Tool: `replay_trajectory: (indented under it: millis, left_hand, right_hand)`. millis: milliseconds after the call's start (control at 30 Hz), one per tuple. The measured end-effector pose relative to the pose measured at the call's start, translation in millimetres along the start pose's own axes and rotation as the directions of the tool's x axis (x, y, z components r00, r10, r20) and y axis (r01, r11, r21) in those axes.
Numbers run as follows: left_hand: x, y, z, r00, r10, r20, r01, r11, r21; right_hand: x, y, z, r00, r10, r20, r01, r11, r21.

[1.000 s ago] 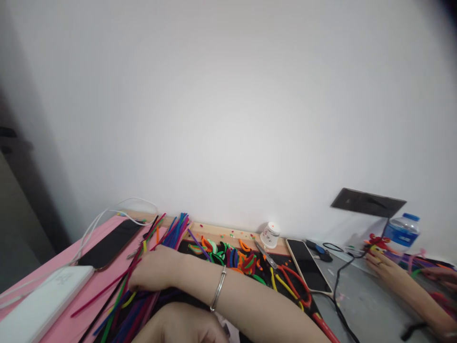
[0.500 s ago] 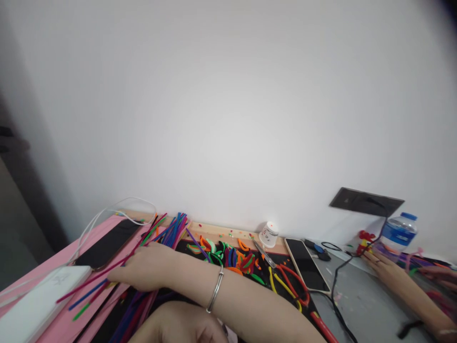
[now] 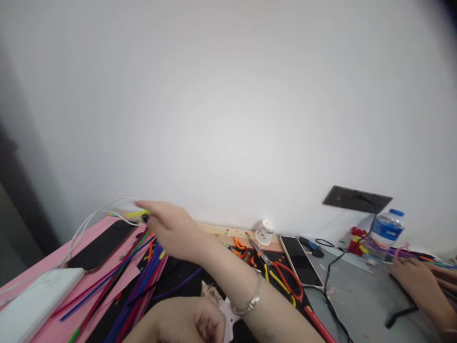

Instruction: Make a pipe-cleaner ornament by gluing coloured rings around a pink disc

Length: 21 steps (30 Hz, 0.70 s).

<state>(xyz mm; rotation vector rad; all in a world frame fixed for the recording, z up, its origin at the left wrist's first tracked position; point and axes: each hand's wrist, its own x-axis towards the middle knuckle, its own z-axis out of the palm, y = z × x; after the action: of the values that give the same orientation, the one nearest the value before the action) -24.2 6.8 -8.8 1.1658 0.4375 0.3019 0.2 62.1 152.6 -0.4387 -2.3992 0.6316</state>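
Note:
My right hand (image 3: 170,227), with a silver bracelet on its wrist, is raised over the pile of long coloured pipe cleaners (image 3: 143,276). It pinches a yellow-green pipe cleaner (image 3: 136,214) that sticks out to the left. My left hand (image 3: 182,325) is curled at the bottom edge, closed on a small pale object (image 3: 217,301) that I cannot make out. Short bent pipe cleaner pieces (image 3: 243,250) lie on the black mat behind my right forearm.
Scissors (image 3: 274,271) with red and yellow handles lie beside a phone (image 3: 300,261). There is a small white cup (image 3: 263,232) by the wall. Left: a black phone (image 3: 102,243), white power bank (image 3: 34,300), white cable. Right: another person's hands (image 3: 419,281), a water bottle (image 3: 387,228).
My right hand has risen off the pipe cleaner pile and moved up and back, now pinching a yellow-green one. The other person's hand drew back from the red figure.

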Motion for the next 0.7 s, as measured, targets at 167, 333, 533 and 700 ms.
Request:
replay_trajectory:
  millis: [167,333,533,700]
  left_hand:
    - [1,16,9.2,0.955,0.103,-0.277,-0.119,0.992,-0.040]
    - [11,20,10.4,0.792,0.243,-0.559,-0.306,0.952,-0.021]
    - [17,21,9.1,0.565,0.313,-0.764,-0.354,0.928,0.118]
    - [16,18,7.9,0.474,0.368,-0.800,-0.369,0.908,0.199]
  right_hand:
    - [-63,4,-46,0.896,0.437,-0.079,-0.347,0.799,0.491]
    - [-131,16,-63,0.797,0.578,-0.177,-0.334,0.665,0.668]
    - [-188,41,-52,0.675,0.690,-0.262,-0.328,0.598,0.731]
    - [-206,49,-34,0.558,0.785,-0.269,-0.379,0.530,0.759]
